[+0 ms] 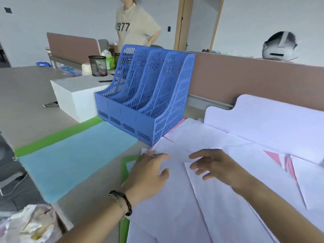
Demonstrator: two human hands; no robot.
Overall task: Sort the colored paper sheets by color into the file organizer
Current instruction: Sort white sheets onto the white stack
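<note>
Loosely spread, the fingers of the left hand [150, 170] were laid flat on the heap of white paper sheets [177, 199], while the right hand [213, 165] was held just above it, fingers relaxed and gripping nothing. Pink sheets [273, 156] lay half buried there; several could be dragged together. The blue perforated plastic file organizer [145, 95] appeared unfilled beyond.

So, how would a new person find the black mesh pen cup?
Start at the blue file organizer standing on the desk. Look past its left rear corner, behind the white box. The black mesh pen cup is the only dark, see-through wire cylinder, between a white roll and a green packet.
</note>
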